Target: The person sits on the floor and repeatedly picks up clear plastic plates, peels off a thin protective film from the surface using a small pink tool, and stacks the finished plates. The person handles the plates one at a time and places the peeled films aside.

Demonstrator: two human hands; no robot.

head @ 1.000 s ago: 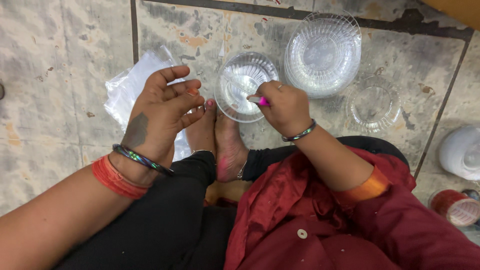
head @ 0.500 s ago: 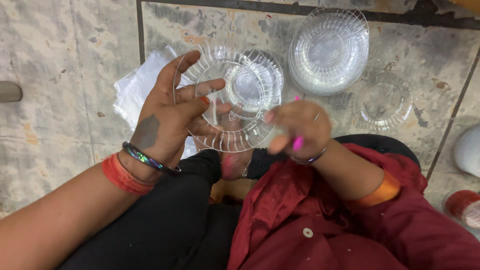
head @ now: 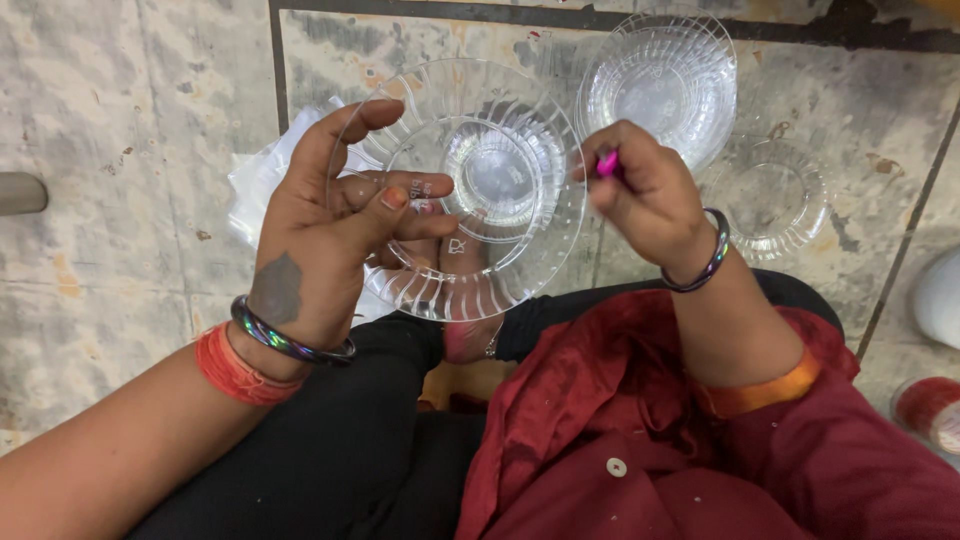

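Left hand (head: 320,235) raised, fingers curled around 1 clear plate (head: 470,190), thumb on its face. Right hand (head: 645,195) closed on a small pink tool (head: 607,163) at the plate's rim. On the floor: 1 stack of clear bowls (head: 665,85), 1 single bowl (head: 770,195), untouched as yet.

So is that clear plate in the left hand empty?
Empty: the clear plate shows only fingers and floor through it.

Stone floor (head: 120,130): clear bowl stack (head: 660,85), clear plate (head: 770,195), plastic sheet (head: 255,185).
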